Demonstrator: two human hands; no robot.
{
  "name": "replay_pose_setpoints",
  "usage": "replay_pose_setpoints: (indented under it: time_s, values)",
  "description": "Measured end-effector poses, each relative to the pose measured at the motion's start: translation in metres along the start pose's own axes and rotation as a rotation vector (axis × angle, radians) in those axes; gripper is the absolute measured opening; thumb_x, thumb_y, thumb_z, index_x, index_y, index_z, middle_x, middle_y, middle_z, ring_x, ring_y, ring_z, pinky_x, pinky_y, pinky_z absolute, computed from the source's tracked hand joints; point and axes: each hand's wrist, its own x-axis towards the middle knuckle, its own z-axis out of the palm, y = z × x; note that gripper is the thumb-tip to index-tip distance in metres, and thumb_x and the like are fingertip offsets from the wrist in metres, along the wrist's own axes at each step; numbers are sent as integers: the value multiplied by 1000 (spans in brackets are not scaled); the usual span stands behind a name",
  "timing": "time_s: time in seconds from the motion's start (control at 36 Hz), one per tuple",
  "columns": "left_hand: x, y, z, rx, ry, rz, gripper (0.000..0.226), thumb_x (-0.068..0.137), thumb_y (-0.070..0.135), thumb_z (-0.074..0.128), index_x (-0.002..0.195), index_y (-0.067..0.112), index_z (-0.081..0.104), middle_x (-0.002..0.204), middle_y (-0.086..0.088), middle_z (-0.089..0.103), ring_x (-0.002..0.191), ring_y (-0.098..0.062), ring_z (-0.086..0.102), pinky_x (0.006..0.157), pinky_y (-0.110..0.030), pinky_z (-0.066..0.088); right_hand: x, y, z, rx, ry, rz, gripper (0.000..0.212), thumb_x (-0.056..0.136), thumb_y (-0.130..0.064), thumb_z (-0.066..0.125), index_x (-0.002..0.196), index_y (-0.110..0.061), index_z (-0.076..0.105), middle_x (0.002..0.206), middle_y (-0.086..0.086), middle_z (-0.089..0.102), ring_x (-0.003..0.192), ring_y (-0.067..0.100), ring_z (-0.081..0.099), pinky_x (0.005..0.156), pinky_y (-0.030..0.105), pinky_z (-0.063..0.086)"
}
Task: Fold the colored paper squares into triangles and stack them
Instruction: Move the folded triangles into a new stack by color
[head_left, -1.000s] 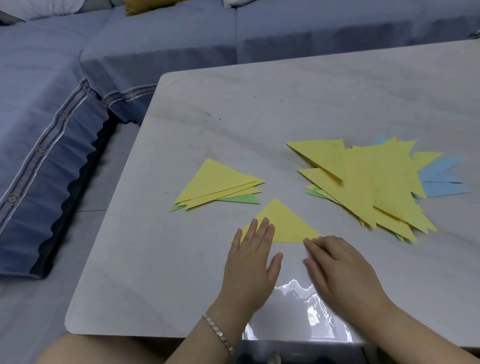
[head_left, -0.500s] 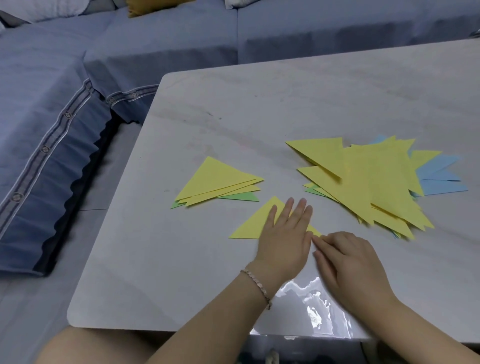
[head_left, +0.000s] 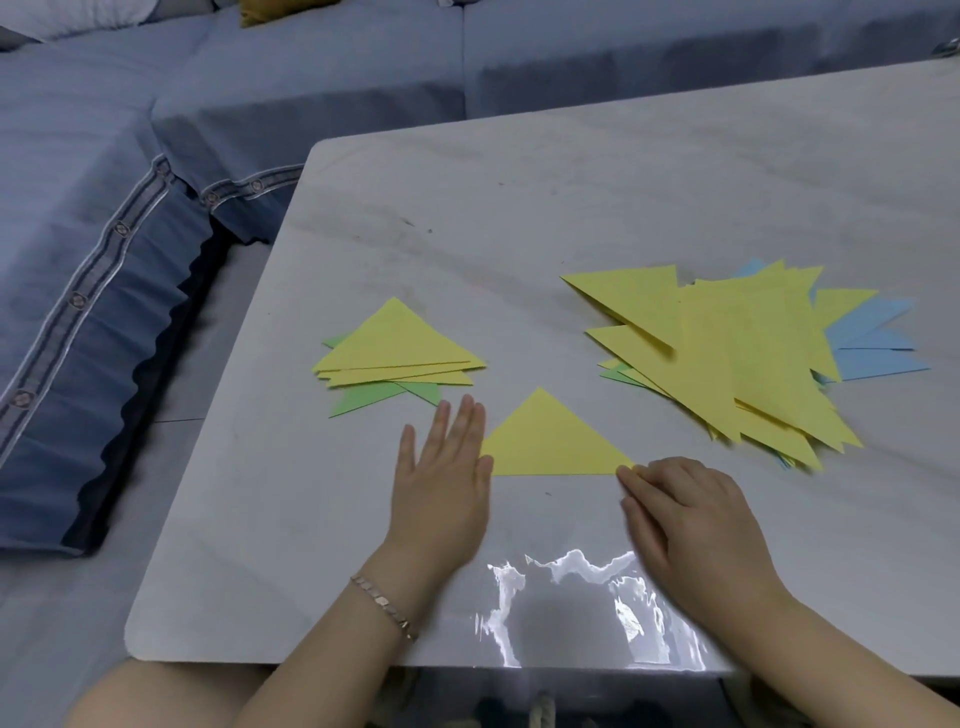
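Observation:
A yellow paper triangle (head_left: 551, 442) lies flat near the table's front, apex pointing away from me. My left hand (head_left: 444, 478) lies flat with straight fingers, its edge touching the triangle's left corner. My right hand (head_left: 685, 514) rests palm down, its fingertips pressing the triangle's right corner. To the left sits a small stack of folded triangles (head_left: 397, 353), yellow ones on top of green. On the right spreads a loose pile of larger yellow triangles (head_left: 748, 358) over blue and green sheets.
The grey marble table (head_left: 519, 208) has a rounded front-left corner and a glossy reflection near its front edge. A blue sofa (head_left: 104, 260) wraps around the table's left and far sides. A bracelet (head_left: 384, 605) is on my left wrist.
My left hand slid from the middle of the triangle back to its left corner, uncovering the paper. My right hand stayed at the right corner.

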Motion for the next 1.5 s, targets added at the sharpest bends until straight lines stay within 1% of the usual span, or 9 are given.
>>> replay_pose_setpoints:
  time_s: [0.31,0.44,0.58,0.72,0.89,1.03,1.17,1.31,1.5]
  values:
    - [-9,-24,-13,-119,78,61,58,94,4,30,145,29,19,155,10,2,143,-11,-4,112,-27,-7,1,-3,-4,23,-25,28,35,83,-21,44,93,-3,72,81,7,66,76,29,63,68,32,46]
    - [-6,-1,-26,-327,200,-90,42,92,23,51,133,15,44,126,-5,52,118,-24,47,96,-34,32,1,-7,-2,35,-36,81,25,78,-12,55,93,-2,72,79,7,65,76,31,62,67,33,47]
    - [13,20,-29,-250,-15,-248,65,77,49,65,126,16,37,110,-6,51,106,-28,47,80,-34,37,4,-12,-4,52,-53,133,17,73,-7,62,86,-3,72,73,6,62,70,33,59,60,34,47]
    - [22,20,-33,-393,-75,-281,33,74,37,70,91,19,48,85,4,53,92,-22,51,65,-28,35,12,-14,-12,32,-151,164,9,67,0,74,72,-4,69,65,6,57,63,32,55,56,35,45]
    - [28,7,-42,-727,78,-207,25,79,21,68,64,18,48,64,6,44,55,-9,39,48,-17,27,41,-6,-19,227,-218,343,17,83,-11,58,95,-11,71,100,6,60,95,26,56,85,33,43]
    - [45,-31,-67,-835,328,-360,18,78,18,71,77,16,54,70,1,47,63,-16,44,54,-20,33,83,15,-18,367,-59,488,29,85,-10,57,113,-10,62,117,11,50,114,19,44,84,9,23]
    - [42,-59,-76,-598,501,-488,43,84,19,64,123,15,47,117,-10,49,111,-27,45,89,-33,37,120,32,-13,344,-79,651,31,89,-22,51,119,-22,58,125,16,42,118,27,40,79,22,28]
    - [27,-45,-65,-480,446,-304,43,84,10,59,126,11,49,125,-11,45,119,-28,38,100,-32,30,137,38,-3,253,-166,768,27,91,-30,47,114,-24,60,121,20,44,119,34,34,79,30,31]
    - [13,-13,-53,-489,395,-80,35,84,9,59,119,14,54,121,-4,50,117,-19,40,90,-13,23,148,52,16,280,-160,869,28,92,-23,48,106,-8,67,115,13,60,121,35,32,79,32,30]
